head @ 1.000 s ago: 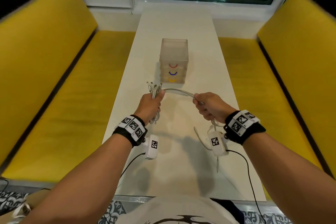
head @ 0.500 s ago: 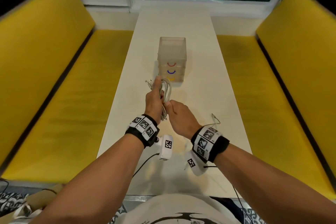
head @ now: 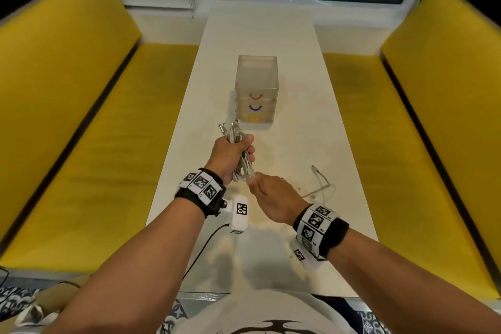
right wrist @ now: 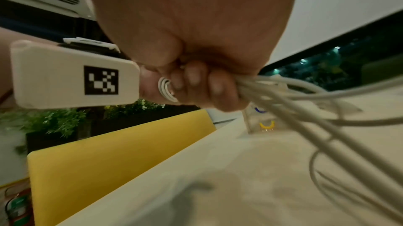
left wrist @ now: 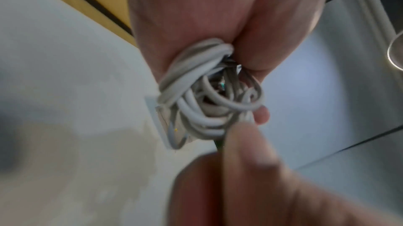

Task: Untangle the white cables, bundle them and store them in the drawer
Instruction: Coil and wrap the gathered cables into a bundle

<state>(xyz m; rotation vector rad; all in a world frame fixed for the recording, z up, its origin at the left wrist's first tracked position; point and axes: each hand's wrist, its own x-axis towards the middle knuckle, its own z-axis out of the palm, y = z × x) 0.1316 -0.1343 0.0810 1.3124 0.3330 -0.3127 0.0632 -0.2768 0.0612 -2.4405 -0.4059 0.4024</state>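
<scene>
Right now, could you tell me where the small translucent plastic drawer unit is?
In the head view, the translucent drawer unit stands mid-table, just beyond the white cable bundle held in the left hand.

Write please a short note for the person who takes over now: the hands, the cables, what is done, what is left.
Left hand: grips the looped white cable bundle above the table.
Right hand: pinches cable strands at the bundle's lower end.
A loose tail trails on the table to the right.
Drawer unit: all three drawers closed.
Done: most cable coiled.
Left: wind in the tail, open a drawer, store the bundle.
</scene>
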